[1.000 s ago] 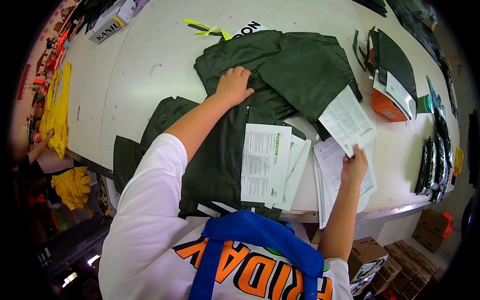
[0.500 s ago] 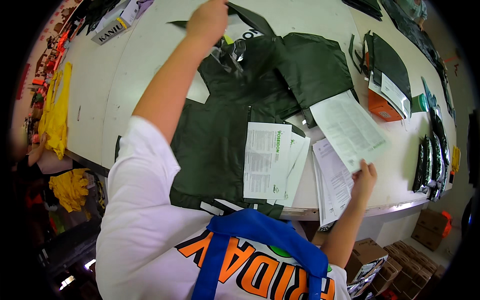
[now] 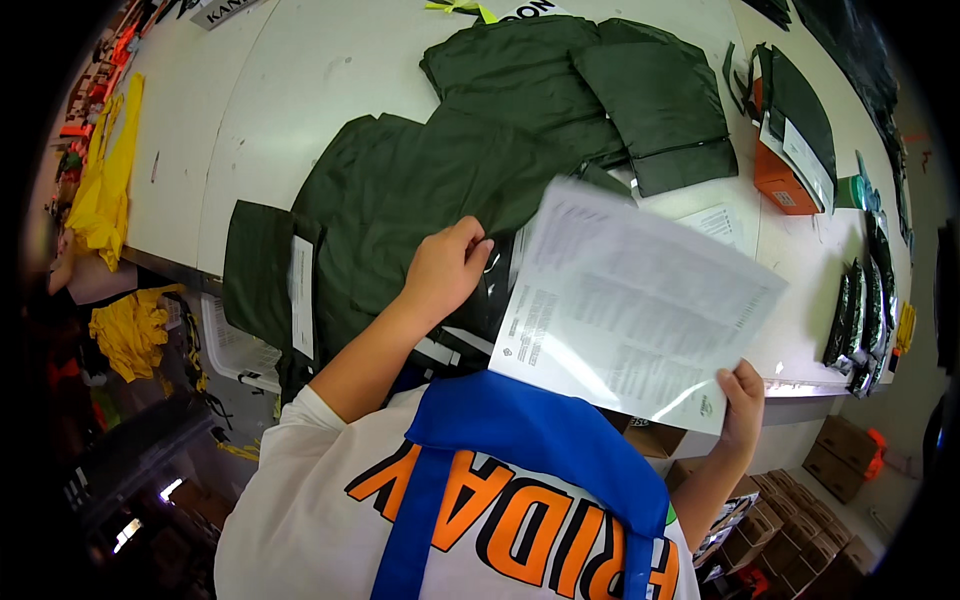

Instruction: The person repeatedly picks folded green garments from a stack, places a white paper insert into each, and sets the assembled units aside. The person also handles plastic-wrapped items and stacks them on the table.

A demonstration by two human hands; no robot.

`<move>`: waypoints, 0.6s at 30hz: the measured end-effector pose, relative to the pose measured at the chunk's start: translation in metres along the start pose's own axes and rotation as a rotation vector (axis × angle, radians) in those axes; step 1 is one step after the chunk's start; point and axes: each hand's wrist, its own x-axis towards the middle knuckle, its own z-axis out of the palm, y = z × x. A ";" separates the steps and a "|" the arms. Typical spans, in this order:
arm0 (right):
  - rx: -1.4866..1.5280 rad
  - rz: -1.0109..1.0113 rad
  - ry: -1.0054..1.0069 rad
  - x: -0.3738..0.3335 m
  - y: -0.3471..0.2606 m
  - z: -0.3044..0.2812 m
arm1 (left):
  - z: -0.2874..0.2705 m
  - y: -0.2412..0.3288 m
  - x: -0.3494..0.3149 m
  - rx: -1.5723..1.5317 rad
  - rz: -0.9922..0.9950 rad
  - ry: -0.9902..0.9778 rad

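Note:
My right hand (image 3: pixel 742 400) pinches the lower right corner of a white printed sheet (image 3: pixel 630 310), which tilts over the table's front edge. My left hand (image 3: pixel 447 268) has its fingers closed, over a dark green folded garment (image 3: pixel 390 190). It is beside a shiny black plastic edge (image 3: pixel 492 290) close to the sheet; what the fingers grip, if anything, is hidden. Another dark green folded piece (image 3: pixel 660 110) lies farther off. At the left, a narrow white paper strip (image 3: pixel 302 298) lies against a dark green piece (image 3: pixel 255 265).
An orange box (image 3: pixel 785 180) holding dark pieces and papers stands at the far right. Several shiny black packets (image 3: pixel 860 310) lie near the right edge. Yellow fabric (image 3: pixel 105 190) hangs off the left side. Cardboard boxes (image 3: pixel 760 520) are stacked below right.
My left hand has come back from the far side of the table toward me. Dark green fabric now spreads farther left, covering printed papers. The sheet has moved left in my right hand.

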 end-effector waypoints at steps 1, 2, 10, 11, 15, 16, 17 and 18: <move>-0.015 0.102 -0.016 0.002 -0.004 0.014 | 0.003 -0.001 -0.001 -0.015 -0.018 0.008; -0.048 0.143 0.043 0.003 -0.002 0.017 | 0.003 0.001 -0.002 -0.010 -0.022 0.019; -0.184 0.020 0.016 0.030 0.002 0.056 | 0.002 0.018 -0.007 0.118 0.099 -0.036; -0.196 -0.011 0.031 0.034 0.004 0.066 | 0.003 0.018 -0.007 0.148 0.122 -0.048; -0.196 -0.019 -0.046 0.037 0.009 0.090 | 0.006 0.021 -0.008 0.159 0.118 -0.093; -0.179 -0.024 -0.015 0.038 0.010 0.090 | 0.005 0.021 -0.007 0.146 0.119 -0.093; -0.161 -0.030 0.016 0.039 0.012 0.090 | 0.004 0.021 -0.006 0.133 0.120 -0.093; -0.160 -0.023 -0.035 0.037 0.015 0.094 | 0.003 0.021 -0.005 0.119 0.123 -0.098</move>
